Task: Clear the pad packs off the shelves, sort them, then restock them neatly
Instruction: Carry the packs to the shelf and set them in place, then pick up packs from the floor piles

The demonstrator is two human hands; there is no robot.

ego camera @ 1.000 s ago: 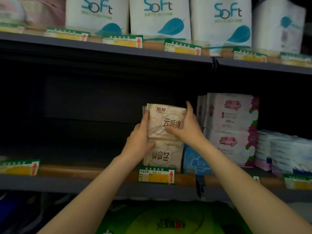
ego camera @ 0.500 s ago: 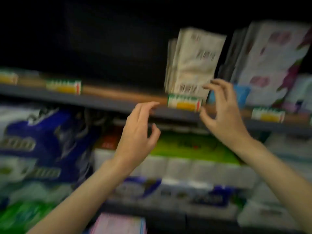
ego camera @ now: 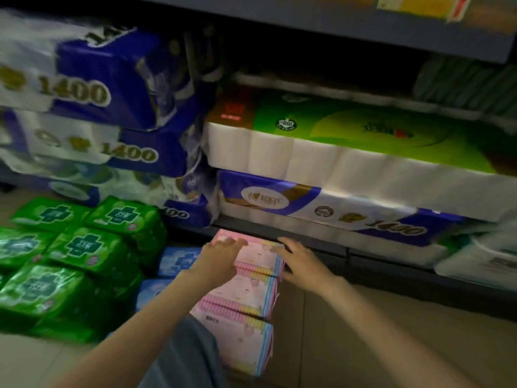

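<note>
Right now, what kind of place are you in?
Most likely a shop aisle. Big wrapped tissue packs fill a low shelf, a price tag sits on the shelf edge above, and green pad packs and pink ones lie sorted on the floor.

You see glossy plastic film on the green packs [ego camera: 84, 245], catching bright glare. The pink packs [ego camera: 246, 287] wear a smoother, duller plastic wrap. The tissue bundles [ego camera: 349, 163] sit in thin, shiny, crinkled film. The shelf edge [ego camera: 321, 245] looks like dark painted metal, matt. The floor [ego camera: 391, 345] is smooth tile.
</note>
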